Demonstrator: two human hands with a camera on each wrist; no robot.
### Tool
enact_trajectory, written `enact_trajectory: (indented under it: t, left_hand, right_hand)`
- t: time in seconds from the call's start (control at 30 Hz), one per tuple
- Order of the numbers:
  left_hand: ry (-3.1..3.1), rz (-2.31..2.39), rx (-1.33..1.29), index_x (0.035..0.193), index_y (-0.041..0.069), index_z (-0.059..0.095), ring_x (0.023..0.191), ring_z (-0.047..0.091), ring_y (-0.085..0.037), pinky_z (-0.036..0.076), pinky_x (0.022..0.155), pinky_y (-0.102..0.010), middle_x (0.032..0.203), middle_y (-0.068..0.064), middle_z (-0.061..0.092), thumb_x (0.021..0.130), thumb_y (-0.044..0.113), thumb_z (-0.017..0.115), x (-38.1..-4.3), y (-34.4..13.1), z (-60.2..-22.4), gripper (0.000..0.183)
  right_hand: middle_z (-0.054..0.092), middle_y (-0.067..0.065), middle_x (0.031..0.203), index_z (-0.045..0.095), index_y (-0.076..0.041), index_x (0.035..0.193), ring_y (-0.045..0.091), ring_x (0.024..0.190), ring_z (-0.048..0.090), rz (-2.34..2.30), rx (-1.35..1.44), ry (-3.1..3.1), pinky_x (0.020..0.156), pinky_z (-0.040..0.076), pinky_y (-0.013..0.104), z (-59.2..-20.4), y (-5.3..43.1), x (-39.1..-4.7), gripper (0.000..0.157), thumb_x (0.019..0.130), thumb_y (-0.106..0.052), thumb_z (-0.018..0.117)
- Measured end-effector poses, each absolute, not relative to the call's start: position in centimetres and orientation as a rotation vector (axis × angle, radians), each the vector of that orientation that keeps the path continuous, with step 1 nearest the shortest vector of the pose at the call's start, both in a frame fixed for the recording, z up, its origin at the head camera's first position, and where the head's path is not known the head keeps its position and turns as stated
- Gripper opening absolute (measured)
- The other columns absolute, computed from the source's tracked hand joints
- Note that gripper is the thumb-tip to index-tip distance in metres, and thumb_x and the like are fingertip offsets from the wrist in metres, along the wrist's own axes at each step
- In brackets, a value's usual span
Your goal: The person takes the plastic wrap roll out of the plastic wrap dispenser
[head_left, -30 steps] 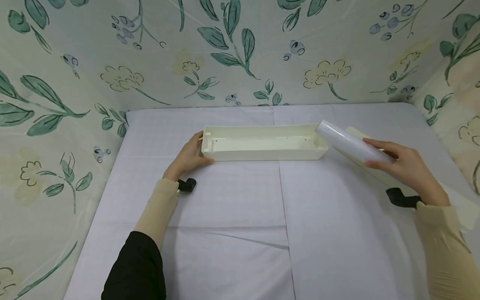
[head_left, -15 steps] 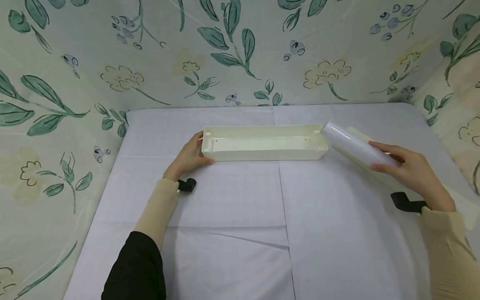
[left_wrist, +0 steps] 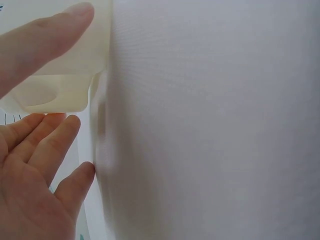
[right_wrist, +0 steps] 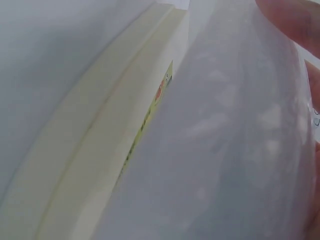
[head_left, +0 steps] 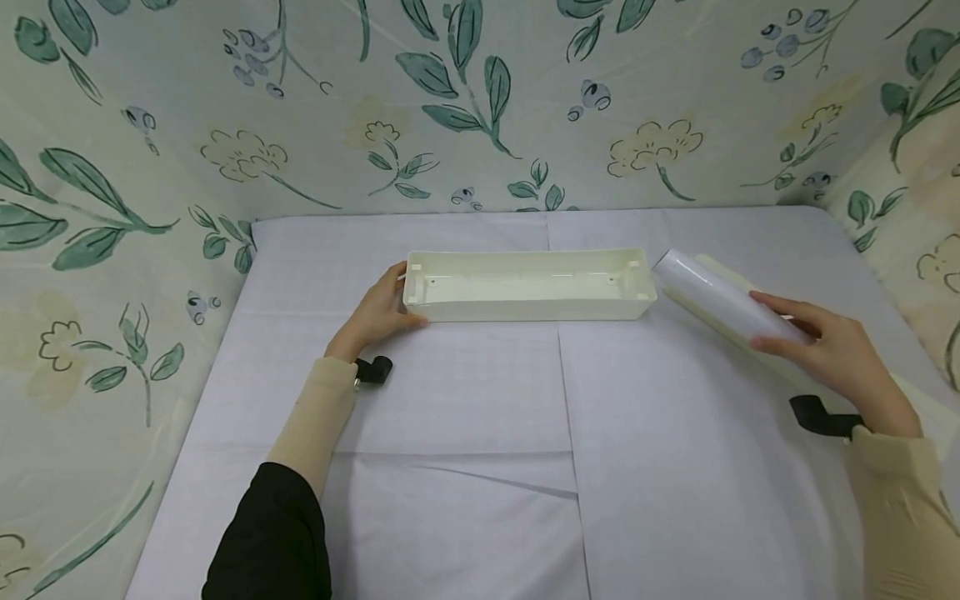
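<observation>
A long, shallow cream plastic box [head_left: 525, 311] lies with its open side up toward the back of the table. My left hand [head_left: 375, 315] grips its left end, the thumb on the front wall and the fingers at the end, as the left wrist view shows. To the right, my right hand [head_left: 847, 354] holds a roll of clear plastic film [head_left: 723, 296] by its near end, thumb on one side and fingers on the other. The roll slants, its far end just right of the box. Beneath it shows a long cream lid-like piece [right_wrist: 95, 150] with a yellow-green label [right_wrist: 150, 110].
White cloth [head_left: 450, 400] with fold creases covers the table. A floral-patterned curtain [head_left: 315, 100] stands behind and at both sides. Black mounts [head_left: 825, 417] sit at both wrists.
My right hand has drawn the film roll rightward and toward me, so its far end no longer overlaps the box's right end. The left hand and box have stayed in place.
</observation>
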State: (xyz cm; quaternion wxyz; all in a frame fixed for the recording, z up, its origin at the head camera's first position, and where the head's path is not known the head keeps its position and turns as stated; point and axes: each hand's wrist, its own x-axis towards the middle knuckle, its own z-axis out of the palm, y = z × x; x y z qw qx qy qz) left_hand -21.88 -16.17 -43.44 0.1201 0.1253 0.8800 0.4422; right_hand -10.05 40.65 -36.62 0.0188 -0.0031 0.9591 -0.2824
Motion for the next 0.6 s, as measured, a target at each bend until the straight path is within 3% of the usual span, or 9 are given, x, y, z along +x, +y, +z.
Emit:
enact_trajectory:
  t: [0.17, 0.37, 0.47, 0.6]
  left_hand:
    - [2.564, 1.307, 0.377, 0.151, 0.005, 0.017, 0.14, 0.026, -0.028, 0.019, 0.113, -0.044, 0.153, -0.013, 0.027, 0.074, 0.011, 0.083, -21.95, -16.28, -43.57, 0.102]
    - [2.564, 1.321, 0.381, 0.151, 0.005, 0.018, 0.14, 0.026, -0.029, 0.02, 0.113, -0.045, 0.153, -0.014, 0.027, 0.074, 0.011, 0.084, -21.99, -16.26, -43.63, 0.102]
    - [2.566, 1.32, 0.384, 0.151, 0.005, 0.018, 0.139, 0.026, -0.029, 0.02, 0.113, -0.045, 0.153, -0.014, 0.027, 0.074, 0.011, 0.084, -22.01, -16.26, -43.65, 0.102]
    - [2.567, 1.319, 0.387, 0.151, 0.005, 0.018, 0.139, 0.027, -0.028, 0.02, 0.113, -0.044, 0.154, -0.013, 0.026, 0.074, 0.01, 0.084, -22.03, -16.28, -43.73, 0.102]
  right_hand:
    - [0.039, 0.03, 0.141, 0.045, -0.023, 0.145, -0.008, 0.092, 0.035, -0.89, 0.017, 2.961, 0.061, 0.03, 0.002, -36.83, 40.92, -9.72, 0.069, 0.083, -0.032, 0.075]
    - [0.041, 0.031, 0.139, 0.045, -0.023, 0.145, -0.008, 0.09, 0.036, -0.873, 0.037, 2.962, 0.06, 0.03, 0.004, -37.01, 41.08, -9.5, 0.069, 0.083, -0.033, 0.075]
    - [0.042, 0.032, 0.138, 0.045, -0.023, 0.144, -0.002, 0.092, 0.039, -0.854, 0.042, 2.965, 0.06, 0.03, 0.005, -37.15, 41.15, -9.44, 0.069, 0.083, -0.034, 0.075]
    - [0.04, 0.031, 0.14, 0.046, -0.02, 0.144, 0.022, 0.102, 0.045, -0.866, 0.042, 2.96, 0.062, 0.03, 0.006, -37.44, 41.16, -9.32, 0.069, 0.084, -0.033, 0.075]
